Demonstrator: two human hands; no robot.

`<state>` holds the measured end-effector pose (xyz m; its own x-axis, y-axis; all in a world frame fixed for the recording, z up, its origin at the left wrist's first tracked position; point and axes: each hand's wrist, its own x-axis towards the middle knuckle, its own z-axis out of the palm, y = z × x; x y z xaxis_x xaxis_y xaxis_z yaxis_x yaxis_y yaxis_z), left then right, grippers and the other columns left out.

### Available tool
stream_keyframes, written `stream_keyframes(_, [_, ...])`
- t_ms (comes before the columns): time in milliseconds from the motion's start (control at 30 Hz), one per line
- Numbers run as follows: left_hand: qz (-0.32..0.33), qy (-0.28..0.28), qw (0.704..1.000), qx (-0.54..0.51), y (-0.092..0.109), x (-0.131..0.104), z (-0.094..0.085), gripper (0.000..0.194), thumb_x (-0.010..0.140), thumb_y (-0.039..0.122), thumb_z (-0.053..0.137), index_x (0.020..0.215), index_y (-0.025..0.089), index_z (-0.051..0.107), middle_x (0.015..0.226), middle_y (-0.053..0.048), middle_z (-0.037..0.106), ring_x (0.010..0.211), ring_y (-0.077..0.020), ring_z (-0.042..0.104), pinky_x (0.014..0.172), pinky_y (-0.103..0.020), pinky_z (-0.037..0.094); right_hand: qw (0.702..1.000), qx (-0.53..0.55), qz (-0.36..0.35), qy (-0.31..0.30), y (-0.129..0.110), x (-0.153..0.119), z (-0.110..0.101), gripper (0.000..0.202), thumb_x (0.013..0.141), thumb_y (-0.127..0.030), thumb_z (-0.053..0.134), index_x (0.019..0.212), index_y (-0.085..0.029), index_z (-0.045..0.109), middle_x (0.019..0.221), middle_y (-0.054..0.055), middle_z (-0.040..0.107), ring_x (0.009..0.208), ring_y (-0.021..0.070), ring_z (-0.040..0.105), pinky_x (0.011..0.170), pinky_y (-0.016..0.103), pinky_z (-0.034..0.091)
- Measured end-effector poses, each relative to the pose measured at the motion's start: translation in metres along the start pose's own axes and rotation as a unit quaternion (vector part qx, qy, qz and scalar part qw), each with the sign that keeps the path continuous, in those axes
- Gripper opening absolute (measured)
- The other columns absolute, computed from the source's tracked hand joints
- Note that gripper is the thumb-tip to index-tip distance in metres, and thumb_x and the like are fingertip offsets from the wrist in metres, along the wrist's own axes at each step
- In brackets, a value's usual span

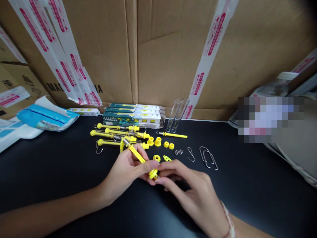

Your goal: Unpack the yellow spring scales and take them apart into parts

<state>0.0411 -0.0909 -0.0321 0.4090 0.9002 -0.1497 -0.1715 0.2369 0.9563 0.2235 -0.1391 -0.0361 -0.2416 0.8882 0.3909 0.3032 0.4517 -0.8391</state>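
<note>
My left hand is closed round a yellow spring scale rod with a metal spring at its upper end. The rod slants down to the right, with a yellow cap at its lower end. Thumb and forefinger of my right hand pinch a small metal piece at that cap; most of it is hidden by the fingertips. Just beyond the hands lie a yellow ring and a small yellow tab. Several assembled yellow spring scales lie behind my left hand.
Behind are yellow caps, another yellow rod with spring, transparent tubes standing upright and stacked boxes. Small metal rings, an S-shaped hook and larger wire hooks lie right. A cardboard wall bounds the black table.
</note>
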Motion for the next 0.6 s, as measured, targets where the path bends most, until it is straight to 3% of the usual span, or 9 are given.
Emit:
stream_keyframes(200, [0.025, -0.048, 0.999, -0.011, 0.0022, 0.0003, 0.0013, 0.036, 0.081, 0.046, 0.079, 0.092, 0.017, 0.061, 0.062, 0.004, 0.064, 0.048, -0.0105, 0.066, 0.041, -0.015, 0.054, 0.972, 0.178, 0.150, 0.013, -0.0005, 0.0028, -0.0015, 0.015, 0.087, -0.034, 0.076, 0.097, -0.023, 0.077, 0.070, 0.000, 0.075, 0.058, 0.0110, 0.068, 0.058, 0.018, 0.057])
stream_keyframes(367, [0.003, -0.071, 0.997, -0.007, 0.0034, -0.0016, 0.0006, 0.038, 0.083, 0.050, 0.076, 0.086, 0.015, 0.062, 0.060, 0.005, 0.061, 0.041, -0.0065, 0.059, 0.035, -0.011, 0.047, 0.944, 0.284, 0.169, 0.018, -0.0003, 0.0055, 0.0000, 0.011, 0.084, -0.033, 0.079, 0.089, -0.024, 0.080, 0.070, 0.001, 0.071, 0.056, 0.0089, 0.063, 0.053, 0.017, 0.055])
stream_keyframes(433, [-0.007, -0.076, 0.997, -0.004, 0.0028, -0.0019, 0.0004, 0.038, 0.084, 0.050, 0.075, 0.081, 0.015, 0.060, 0.058, 0.005, 0.061, 0.040, -0.0058, 0.058, 0.034, -0.010, 0.046, 0.945, 0.283, 0.163, 0.019, -0.0006, 0.0070, -0.0007, 0.012, 0.083, -0.034, 0.079, 0.085, -0.022, 0.080, 0.079, 0.002, 0.069, 0.060, 0.0098, 0.063, 0.050, 0.017, 0.054])
stream_keyframes(533, [-0.025, -0.085, 0.996, -0.011, 0.0012, -0.0014, -0.0001, 0.041, 0.085, 0.049, 0.074, 0.074, 0.015, 0.054, 0.055, 0.003, 0.064, 0.039, -0.0068, 0.059, 0.034, -0.010, 0.045, 0.955, 0.257, 0.148, 0.030, -0.0018, 0.0079, -0.0021, 0.013, 0.085, -0.034, 0.078, 0.081, -0.021, 0.078, 0.098, 0.005, 0.069, 0.082, 0.0136, 0.067, 0.069, 0.021, 0.058])
stream_keyframes(600, [-0.035, -0.088, 0.995, -0.021, 0.0002, -0.0005, -0.0008, 0.043, 0.086, 0.049, 0.073, 0.072, 0.017, 0.048, 0.054, 0.001, 0.067, 0.040, -0.0088, 0.062, 0.033, -0.010, 0.044, 0.951, 0.265, 0.159, 0.014, -0.0026, 0.0075, -0.0015, 0.014, 0.089, -0.034, 0.073, 0.085, -0.021, 0.074, 0.097, 0.004, 0.070, 0.091, 0.0130, 0.067, 0.084, 0.022, 0.055])
